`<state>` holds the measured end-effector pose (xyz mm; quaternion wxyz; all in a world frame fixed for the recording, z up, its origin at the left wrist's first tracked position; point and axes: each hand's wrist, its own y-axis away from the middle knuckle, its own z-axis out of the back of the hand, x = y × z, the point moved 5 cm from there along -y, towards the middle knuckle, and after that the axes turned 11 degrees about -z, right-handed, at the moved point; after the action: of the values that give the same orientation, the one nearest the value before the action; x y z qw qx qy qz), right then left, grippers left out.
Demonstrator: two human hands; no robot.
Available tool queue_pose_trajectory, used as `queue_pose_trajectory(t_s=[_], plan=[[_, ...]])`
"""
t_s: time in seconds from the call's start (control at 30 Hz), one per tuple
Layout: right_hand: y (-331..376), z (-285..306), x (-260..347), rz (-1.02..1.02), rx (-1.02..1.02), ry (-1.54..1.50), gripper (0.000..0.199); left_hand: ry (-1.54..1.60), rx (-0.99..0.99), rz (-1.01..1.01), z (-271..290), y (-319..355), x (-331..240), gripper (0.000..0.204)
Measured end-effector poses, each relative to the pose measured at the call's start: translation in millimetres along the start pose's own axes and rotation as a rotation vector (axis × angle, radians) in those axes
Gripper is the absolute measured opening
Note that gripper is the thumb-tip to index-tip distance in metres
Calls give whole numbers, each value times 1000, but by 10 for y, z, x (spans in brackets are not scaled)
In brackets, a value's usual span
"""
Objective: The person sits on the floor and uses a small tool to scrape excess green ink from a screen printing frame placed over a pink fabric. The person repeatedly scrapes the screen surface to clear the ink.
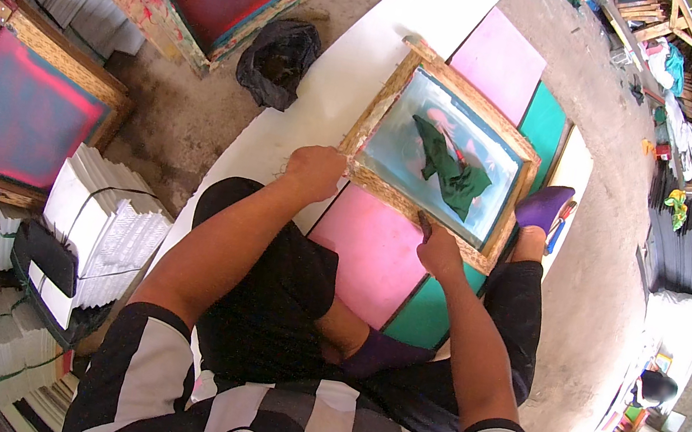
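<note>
From the head view, you sat on the floor with a rough wooden printing frame [440, 154] in front of you, its pale blue mesh screen stretched flat and stained. A crumpled dark green rag [452, 172] lay in the middle of the mesh. The frame rested on smooth flat boards, one pink [376, 258], one green [426, 314] and a long white one [330, 94].

Your left hand [314, 172] was curled over the near left corner of the frame, fingers wrapped on the wood. Your right hand [439, 252] rested on the near edge, fingers bent and closed, with a thin dark object sticking up from it; what it was could not be made out.

Two more wooden frames with red-stained mesh [24, 116] leaned at your left beside bundled stacks of white paper [105, 231].
</note>
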<state>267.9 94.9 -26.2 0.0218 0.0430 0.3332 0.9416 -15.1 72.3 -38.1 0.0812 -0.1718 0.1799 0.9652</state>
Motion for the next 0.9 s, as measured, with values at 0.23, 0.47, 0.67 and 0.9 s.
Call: queue_pose_trajectory(t_s=[0.23,0.47,0.67,0.9], plan=[[34,-416,-136,-113,-276,-299,31,-42,-35,-28,118,80,-69,23],[154,-583,-110,19,-248,-476,36,-81,-158,51,194,191,-125,30],[453,-666,404,222,-198,-536,31,-85,-88,-273,91,207,-326,25],[564,-566,950,303,-166,-498,21,-87,-145,-347,227,353,-331,20]])
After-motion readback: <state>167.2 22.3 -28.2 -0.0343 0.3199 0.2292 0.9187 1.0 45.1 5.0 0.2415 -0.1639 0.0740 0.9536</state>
